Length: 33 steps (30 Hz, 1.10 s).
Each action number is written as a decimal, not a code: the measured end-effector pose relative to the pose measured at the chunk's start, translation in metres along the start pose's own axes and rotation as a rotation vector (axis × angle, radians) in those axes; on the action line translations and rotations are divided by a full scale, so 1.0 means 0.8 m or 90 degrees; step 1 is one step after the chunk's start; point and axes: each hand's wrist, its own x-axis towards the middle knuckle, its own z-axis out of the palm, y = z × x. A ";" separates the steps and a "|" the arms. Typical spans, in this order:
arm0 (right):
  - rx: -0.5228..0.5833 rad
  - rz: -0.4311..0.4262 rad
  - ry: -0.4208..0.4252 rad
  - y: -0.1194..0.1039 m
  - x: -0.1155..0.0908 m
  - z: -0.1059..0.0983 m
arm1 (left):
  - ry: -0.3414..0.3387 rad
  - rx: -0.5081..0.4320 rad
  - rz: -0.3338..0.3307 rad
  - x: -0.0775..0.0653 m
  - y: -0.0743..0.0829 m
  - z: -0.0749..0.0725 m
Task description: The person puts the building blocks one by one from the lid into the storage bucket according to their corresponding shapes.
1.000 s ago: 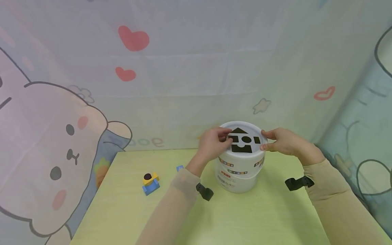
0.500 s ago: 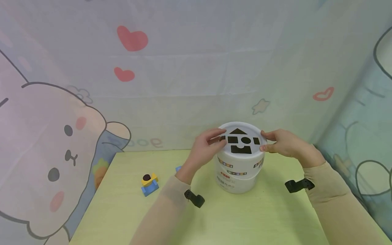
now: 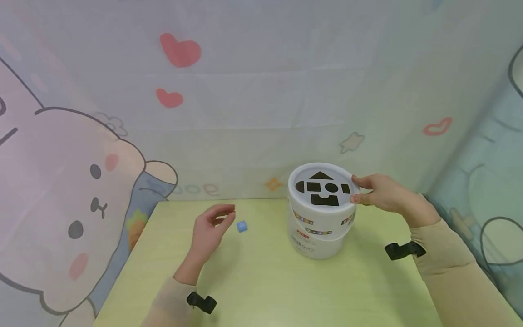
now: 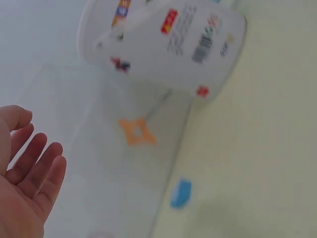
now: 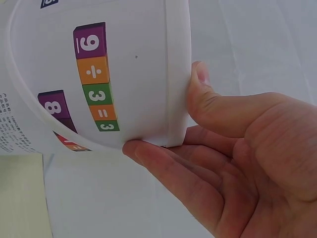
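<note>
A white bucket point(image 3: 316, 247) stands upright on the table, fitted with a white lid point(image 3: 302, 175) that has dark shaped cut-outs. My right hand point(image 3: 382, 194) grips its rim from the right. In the right wrist view, the thumb point(image 5: 205, 96) lies on the lid's edge and the fingers point(image 5: 178, 173) lie along the bucket's side. Well left of the bucket, my left hand point(image 3: 208, 236) hovers with loosely bent fingers and nothing between them. Just right of its fingertips is a small blue block point(image 3: 242, 226), also visible in the left wrist view.
The pale green table point(image 3: 278, 286) meets a printed cloth backdrop point(image 3: 253, 109) right behind the bucket. A black wrist camera point(image 3: 201, 303) is strapped on the left sleeve, another wrist camera point(image 3: 404, 250) on the right.
My left hand has left the lid and moved left and nearer, uncovering the blue block and an oval cut-out. It now hides the yellow and blue blocks seen earlier. My right hand keeps its grip.
</note>
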 end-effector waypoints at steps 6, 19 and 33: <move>-0.010 -0.006 0.008 0.004 -0.002 -0.003 | 0.082 0.042 -0.137 -0.032 -0.036 -0.069; 0.001 -0.003 0.009 0.008 -0.002 -0.001 | 0.078 0.114 -0.273 -0.073 -0.085 -0.130; 0.004 0.000 0.005 0.010 0.001 -0.001 | 0.043 0.086 -0.358 -0.084 -0.108 -0.134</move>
